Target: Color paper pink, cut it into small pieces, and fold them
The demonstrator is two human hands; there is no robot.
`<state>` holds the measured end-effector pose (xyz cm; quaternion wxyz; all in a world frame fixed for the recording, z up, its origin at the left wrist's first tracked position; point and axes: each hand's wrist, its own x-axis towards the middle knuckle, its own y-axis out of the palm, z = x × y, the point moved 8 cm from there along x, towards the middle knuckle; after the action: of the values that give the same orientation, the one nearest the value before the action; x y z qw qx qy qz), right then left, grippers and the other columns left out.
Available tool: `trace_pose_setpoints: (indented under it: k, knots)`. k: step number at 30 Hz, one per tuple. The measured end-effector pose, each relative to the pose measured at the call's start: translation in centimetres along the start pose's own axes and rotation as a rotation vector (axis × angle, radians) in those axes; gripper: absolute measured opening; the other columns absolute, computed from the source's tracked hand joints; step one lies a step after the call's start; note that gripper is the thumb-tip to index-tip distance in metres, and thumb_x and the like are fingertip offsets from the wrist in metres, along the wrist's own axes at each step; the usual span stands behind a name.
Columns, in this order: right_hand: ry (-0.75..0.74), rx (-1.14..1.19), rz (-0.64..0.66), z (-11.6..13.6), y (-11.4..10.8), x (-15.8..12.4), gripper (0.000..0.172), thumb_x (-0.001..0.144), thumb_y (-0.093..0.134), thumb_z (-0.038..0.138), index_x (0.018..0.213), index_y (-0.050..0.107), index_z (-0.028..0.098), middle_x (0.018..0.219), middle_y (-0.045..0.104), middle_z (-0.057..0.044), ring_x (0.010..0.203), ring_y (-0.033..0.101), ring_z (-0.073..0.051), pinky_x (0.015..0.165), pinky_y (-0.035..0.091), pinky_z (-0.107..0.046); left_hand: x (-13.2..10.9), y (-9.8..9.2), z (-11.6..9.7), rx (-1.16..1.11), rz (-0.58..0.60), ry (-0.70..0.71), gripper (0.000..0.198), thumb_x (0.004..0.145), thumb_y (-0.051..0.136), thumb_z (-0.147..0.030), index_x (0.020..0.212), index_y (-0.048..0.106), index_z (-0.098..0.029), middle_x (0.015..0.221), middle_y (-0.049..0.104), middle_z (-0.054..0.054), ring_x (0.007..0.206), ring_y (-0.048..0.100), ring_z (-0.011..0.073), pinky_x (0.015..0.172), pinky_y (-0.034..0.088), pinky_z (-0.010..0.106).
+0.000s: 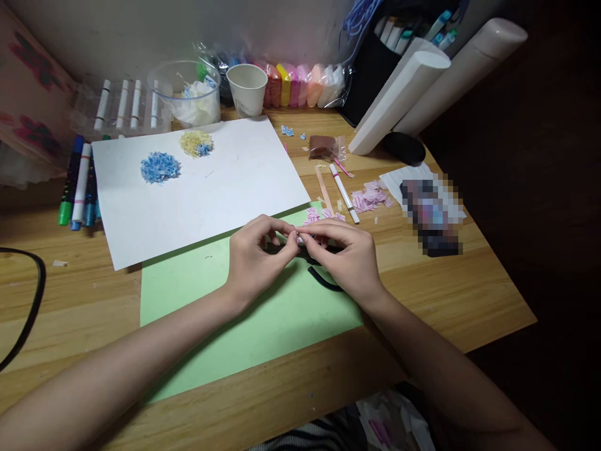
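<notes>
Above the green sheet [197, 338], my left hand [258, 260] and my right hand [354, 260] meet with thumbs and index fingers pinched together. Between the fingertips shows a small pink-and-white scrap of paper [299, 240], mostly covered by the fingers. Black-handled scissors [323, 280] seem to lie beneath my hands, largely hidden. Just beyond the fingers are pink striped paper scraps [313, 215]. A white sheet [235, 188] overlaps the green one and carries a blue paper-scrap cluster [160, 168] and a yellow one [193, 144] with some blue.
A marker [344, 194], a wooden stick [323, 191] and a pink scrap pile [370, 197] lie to the right, near a pixelated object [432, 219]. Along the back stand a clear tub [183, 97], a paper cup [247, 91] and bagged coloured clay [300, 84]. White rolls [399, 103] lean right.
</notes>
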<state>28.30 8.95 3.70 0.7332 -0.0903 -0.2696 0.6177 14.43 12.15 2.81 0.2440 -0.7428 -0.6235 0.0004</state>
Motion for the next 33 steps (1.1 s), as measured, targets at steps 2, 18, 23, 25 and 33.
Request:
trace_pose_setpoints:
  k: [2, 18, 23, 25, 33]
  knots:
    - [0.024, 0.008, -0.002, -0.2, 0.0, 0.1, 0.013, 0.080, 0.065, 0.016, 0.085, 0.076, 0.020, 0.080, 0.073, -0.004, 0.069, 0.062, -0.014, 0.057, 0.047, -0.026, 0.0, 0.0, 0.1, -0.011, 0.002, -0.004, 0.003, 0.077, 0.065, -0.016, 0.074, 0.066, -0.016, 0.070, 0.066, 0.000, 0.056, 0.050, 0.0079, 0.053, 0.043, 0.022]
    - [0.115, 0.035, -0.016, -1.0, -0.1, 0.1, 0.008, 0.077, 0.067, 0.019, 0.077, 0.074, 0.017, 0.069, 0.069, -0.002, 0.057, 0.055, -0.011, 0.052, 0.044, -0.024, 0.0, 0.4, 0.1, -0.039, 0.047, -0.004, 0.005, 0.078, 0.065, -0.017, 0.073, 0.067, -0.018, 0.070, 0.066, 0.000, 0.055, 0.049, 0.0084, 0.053, 0.043, 0.022]
    - [0.140, 0.056, -0.016, -1.2, -0.1, 0.1, 0.007, 0.076, 0.067, 0.020, 0.075, 0.074, 0.016, 0.067, 0.069, -0.002, 0.057, 0.055, -0.011, 0.051, 0.045, -0.024, 0.1, 0.4, 0.2, -0.044, 0.056, -0.022, 0.005, 0.077, 0.065, -0.015, 0.073, 0.066, -0.018, 0.068, 0.065, -0.001, 0.055, 0.048, 0.0080, 0.052, 0.042, 0.022]
    - [0.162, 0.081, -0.006, -1.4, 0.0, 0.1, 0.008, 0.076, 0.067, 0.021, 0.075, 0.074, 0.016, 0.067, 0.069, -0.002, 0.057, 0.056, -0.012, 0.052, 0.045, -0.024, 0.0, 0.4, 0.3, -0.044, 0.055, -0.028, 0.005, 0.077, 0.065, -0.015, 0.072, 0.066, -0.018, 0.068, 0.064, -0.001, 0.054, 0.047, 0.0081, 0.051, 0.041, 0.022]
    - [0.206, 0.144, 0.029, -1.8, 0.3, 0.2, 0.011, 0.076, 0.067, 0.022, 0.079, 0.075, 0.016, 0.067, 0.069, -0.003, 0.059, 0.057, -0.012, 0.051, 0.045, -0.024, 0.0, 0.4, 0.5, -0.055, 0.047, -0.052, 0.004, 0.076, 0.065, -0.016, 0.073, 0.066, -0.018, 0.066, 0.064, -0.001, 0.052, 0.045, 0.0076, 0.048, 0.040, 0.021]
